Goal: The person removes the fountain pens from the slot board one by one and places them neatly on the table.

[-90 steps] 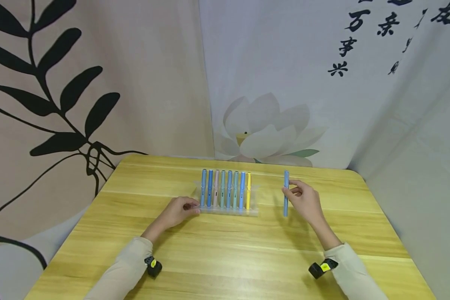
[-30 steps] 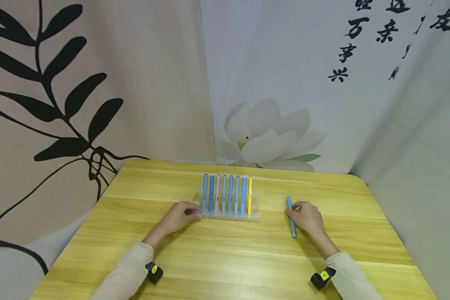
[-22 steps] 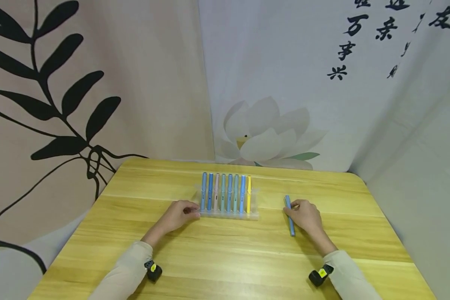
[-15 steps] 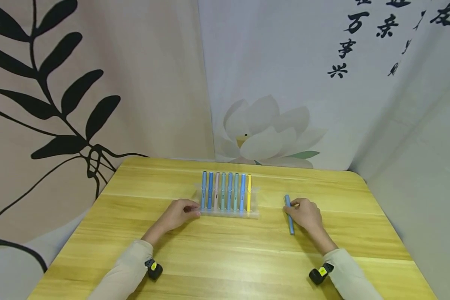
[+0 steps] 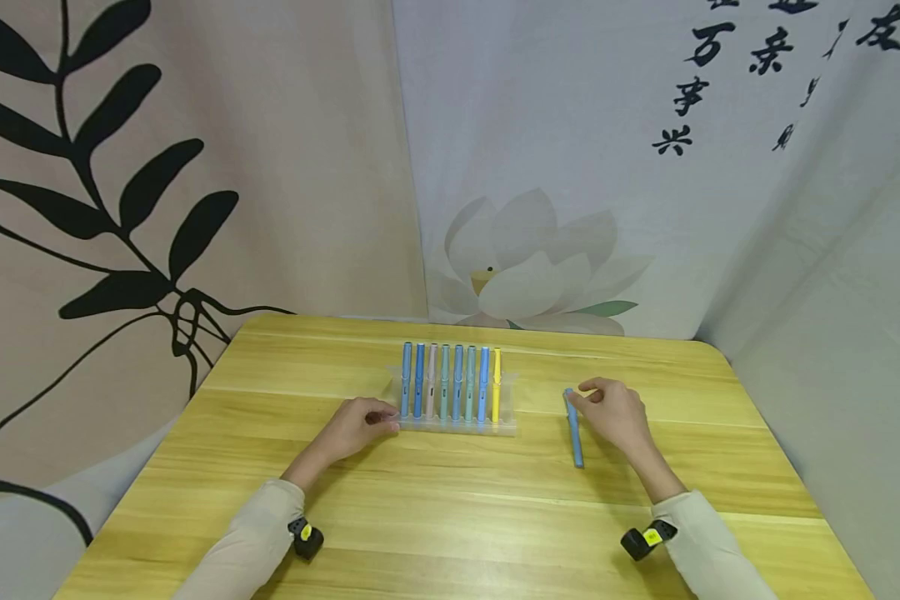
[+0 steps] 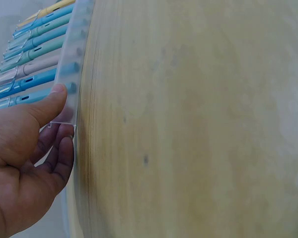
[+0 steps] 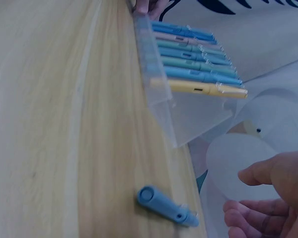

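A clear plastic pen stand (image 5: 506,429) holds a row of several capped pens: blue, green, pale pink, and a yellow pen (image 5: 497,385) at the right end. My left hand (image 5: 354,432) pinches the stand's left corner; the left wrist view shows the thumb on the clear front strip (image 6: 68,67) and the fingers curled by its end. A single blue pen (image 5: 574,433) lies on the table to the right of the stand. Beside its far end is my right hand (image 5: 617,415). In the right wrist view that hand (image 7: 283,196) is apart from the blue pen (image 7: 164,206), thumb and fingers spread.
The wooden table (image 5: 450,517) reaches back to a curtain with a printed lotus (image 5: 540,258) and black leaves. Each wrist wears a small black camera, such as the left one (image 5: 307,542).
My right hand has lowered the blue pen from upright to lying on the table, then let go and lifted slightly away. The left hand has stayed at the stand's corner.
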Available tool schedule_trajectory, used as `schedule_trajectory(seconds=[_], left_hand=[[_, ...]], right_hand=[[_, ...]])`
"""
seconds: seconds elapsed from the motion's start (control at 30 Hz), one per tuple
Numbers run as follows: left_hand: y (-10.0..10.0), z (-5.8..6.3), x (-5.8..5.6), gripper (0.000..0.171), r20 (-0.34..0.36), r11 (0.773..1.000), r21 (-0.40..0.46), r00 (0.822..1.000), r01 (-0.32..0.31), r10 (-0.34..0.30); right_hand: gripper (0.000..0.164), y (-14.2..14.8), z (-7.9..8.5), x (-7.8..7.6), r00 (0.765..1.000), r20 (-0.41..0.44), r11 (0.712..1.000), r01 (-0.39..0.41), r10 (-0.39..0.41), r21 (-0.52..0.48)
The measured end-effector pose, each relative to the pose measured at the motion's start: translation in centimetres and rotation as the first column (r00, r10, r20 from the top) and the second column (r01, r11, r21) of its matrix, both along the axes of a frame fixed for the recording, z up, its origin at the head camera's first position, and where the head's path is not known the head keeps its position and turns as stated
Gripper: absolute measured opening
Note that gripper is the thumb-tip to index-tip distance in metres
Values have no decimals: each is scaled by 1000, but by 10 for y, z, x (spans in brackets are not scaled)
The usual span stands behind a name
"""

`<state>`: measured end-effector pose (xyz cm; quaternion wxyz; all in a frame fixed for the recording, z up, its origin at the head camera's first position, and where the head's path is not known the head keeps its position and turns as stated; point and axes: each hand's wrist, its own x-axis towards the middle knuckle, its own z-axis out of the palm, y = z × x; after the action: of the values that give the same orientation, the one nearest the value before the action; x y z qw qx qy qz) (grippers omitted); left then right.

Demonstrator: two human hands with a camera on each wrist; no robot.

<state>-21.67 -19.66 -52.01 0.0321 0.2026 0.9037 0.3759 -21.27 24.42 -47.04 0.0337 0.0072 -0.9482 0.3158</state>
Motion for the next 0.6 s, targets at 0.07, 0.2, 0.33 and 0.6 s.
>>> schedule_trajectory(seconds=[0.07, 0.2, 0.33, 0.6], left_hand=[[0, 0, 0, 28, 6, 1000, 2, 1000, -2, 2], [-1, -1, 0, 29, 14, 1000, 12, 1000, 4, -4], [-1, -1, 1, 29, 21, 1000, 8, 1000, 3, -3], [0, 1, 1, 28, 22, 1000, 3, 1000, 3, -3]], right_hand=[[42, -3, 3, 2, 1000, -20, 1000, -20, 19, -20], [41, -12, 8, 6, 998, -51, 996, -50, 47, -71], [38, -23, 10, 7, 995, -79, 992, -73, 65, -99], [35, -45, 11, 8, 993, -88, 985, -90, 78, -144]])
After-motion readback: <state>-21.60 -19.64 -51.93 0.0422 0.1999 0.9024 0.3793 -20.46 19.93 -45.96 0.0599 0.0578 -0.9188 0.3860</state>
